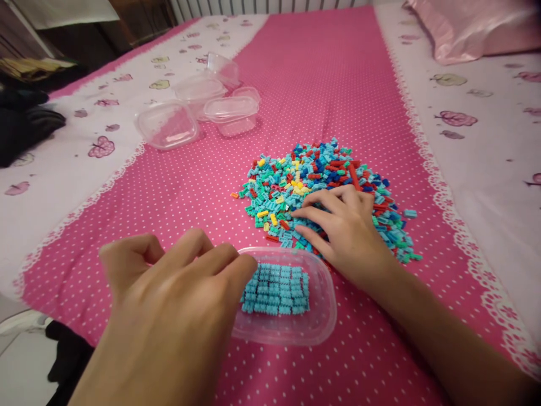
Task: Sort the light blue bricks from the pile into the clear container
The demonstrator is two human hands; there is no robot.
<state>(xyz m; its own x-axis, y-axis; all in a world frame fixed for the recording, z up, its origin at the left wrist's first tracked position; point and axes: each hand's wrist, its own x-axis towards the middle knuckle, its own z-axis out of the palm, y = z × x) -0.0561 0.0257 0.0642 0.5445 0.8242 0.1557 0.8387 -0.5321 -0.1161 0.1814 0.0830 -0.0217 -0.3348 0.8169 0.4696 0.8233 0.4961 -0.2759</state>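
Observation:
Toy building bricks (274, 169) lie heaped loosely, mostly light blue and green with red, yellow and dark blue ones. My right hand (344, 225) rests on the near part of the heap, its fingers spread and touching the bricks. In front of me, a shallow clear plastic container (323, 316) holds light blue bricks (276, 287) packed in rows. My left hand (181, 282) is over the container's left side, its fingers bent down as in a closed grip. Its fingertips are hidden, so anything in them cannot be made out.
Several clear plastic containers (167, 127) stand farther back to the left. A pink dotted cloth (321, 73) with lace-edged side bands is under everything. A shiny pink pillow (477, 34) is at the back right, and dark fabric (25, 124) lies at the left edge.

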